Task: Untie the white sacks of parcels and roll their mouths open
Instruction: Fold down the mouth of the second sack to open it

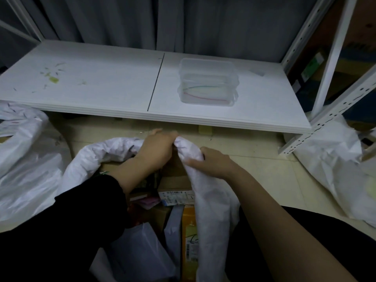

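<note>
The left grip [157, 144] curls its fingers over the far rim of the sack [211, 200], clutching the bunched white edge. The right grip [212, 162], just beside it, holds the same rim in curled fingers. The sack stands on the floor [254, 143] right before the person, mouth open, its left edge rolled down. Inside lie parcels [175, 176]: a brown carton, a yellow box, grey bags. A second sack [24, 159] sits at left, a third sack [329, 159] at right. Beyond, a low white shelf [101, 84] bears a clear tub [207, 82] of coloured ties, with a grey curtain [183, 21] behind
</note>
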